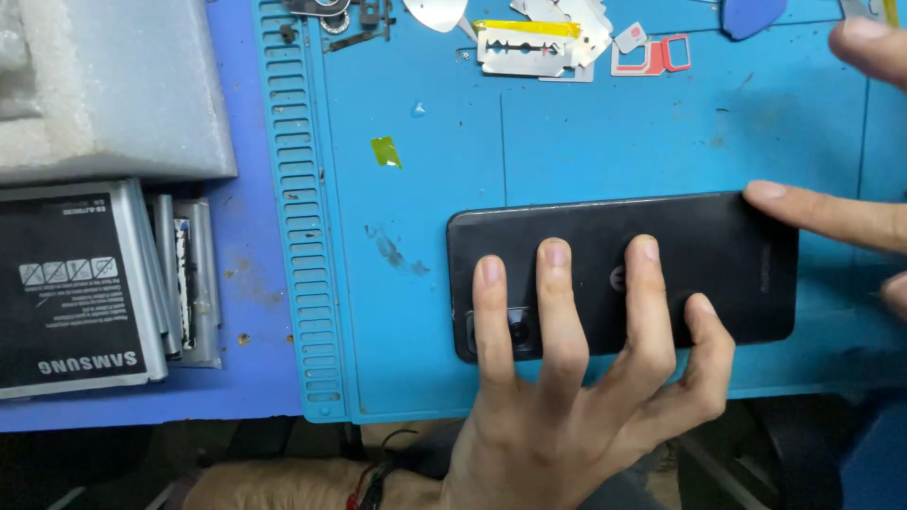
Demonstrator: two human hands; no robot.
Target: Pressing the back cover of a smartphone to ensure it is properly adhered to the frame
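Premises present as a phone repair workbench. A blue ribbed silicone work mat (567, 142) covers the table. On it lie loose thin steel razor blades (524, 49), a red plastic card tray (652, 57) and a blue plastic prying pick (751, 14). Grey flat phone batteries (85, 283) are stacked alongside.
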